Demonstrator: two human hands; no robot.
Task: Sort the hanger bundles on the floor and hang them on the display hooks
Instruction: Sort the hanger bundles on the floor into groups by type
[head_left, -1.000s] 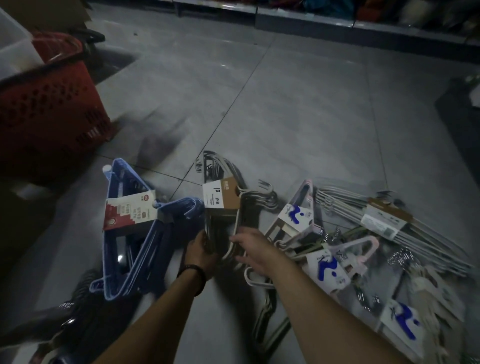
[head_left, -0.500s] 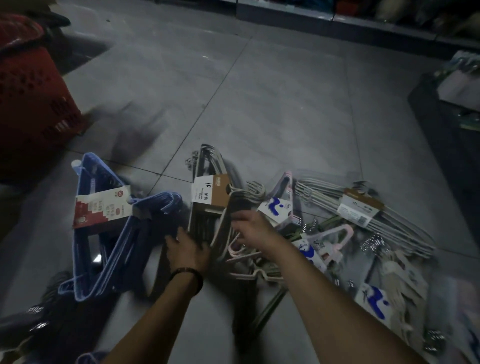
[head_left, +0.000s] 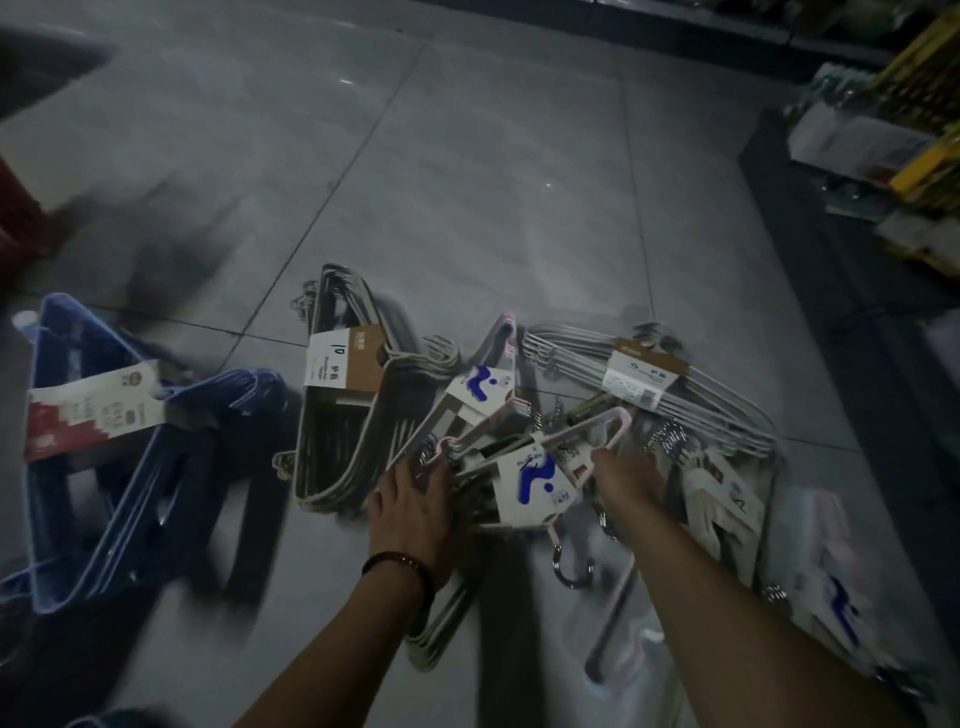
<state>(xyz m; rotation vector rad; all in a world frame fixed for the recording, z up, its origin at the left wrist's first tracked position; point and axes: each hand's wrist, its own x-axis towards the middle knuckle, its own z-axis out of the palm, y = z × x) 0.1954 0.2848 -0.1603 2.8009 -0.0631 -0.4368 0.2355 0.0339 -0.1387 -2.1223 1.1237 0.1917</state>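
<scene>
Grey floor tiles (head_left: 467, 182) fill the dim head view, and every hanger bundle lies on them; no display hooks show anywhere, so I judge the hanging has not begun and I am only sorting.

Far to my left sits the bundle of blue plastic hangers with a red-and-white card (head_left: 104, 447), well apart from the rest. Near the middle lies the bundle of grey-beige hangers with a brown-and-white sleeve (head_left: 337, 415), on its own beside the heap. To the right, the bundle of thin white wire hangers with a brown-topped label (head_left: 644, 384) rests at the back of the heap.

My left hand (head_left: 410, 512) lies flat, fingers spread, pressing on the tangle just beside the grey-beige bundle, holding nothing. My right hand (head_left: 626, 475) reaches into the heap at the bundle of pink hangers with a white card bearing a blue mark (head_left: 530, 483); its fingers are buried, so I cannot tell whether they grip it. More carded bundles (head_left: 722, 504) lie unsorted further right.
</scene>
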